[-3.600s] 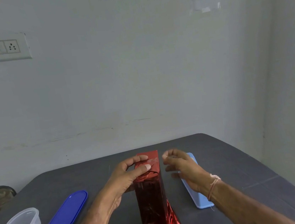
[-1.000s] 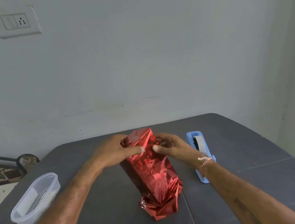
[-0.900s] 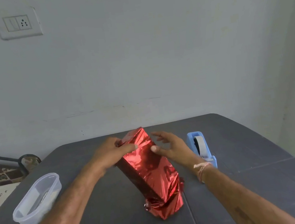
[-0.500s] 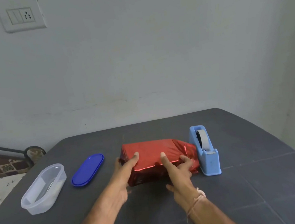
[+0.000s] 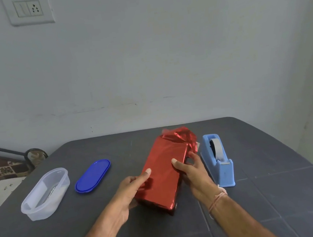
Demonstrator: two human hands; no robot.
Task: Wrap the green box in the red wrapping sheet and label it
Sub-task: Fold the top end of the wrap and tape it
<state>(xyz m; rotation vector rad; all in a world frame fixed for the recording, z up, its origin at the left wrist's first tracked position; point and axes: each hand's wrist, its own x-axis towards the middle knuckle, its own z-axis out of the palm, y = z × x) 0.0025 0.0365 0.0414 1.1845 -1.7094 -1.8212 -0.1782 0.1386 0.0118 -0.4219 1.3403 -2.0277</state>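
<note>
The box point(image 5: 162, 178), hidden under the red sheet point(image 5: 165, 152), lay mid-frame on the desk point(image 5: 279, 192), its long axis slanting from lower left to upper right. The left grip point(image 5: 130, 190) clasped its near left side, thumb on top; the right grip point(image 5: 192, 170) clasped the right edge likewise. The crumpled, unsealed end point(image 5: 179, 136) pointed upper right, beside the dispenser point(image 5: 219, 162), so the right grip seemed likelier to fetch tape.
</note>
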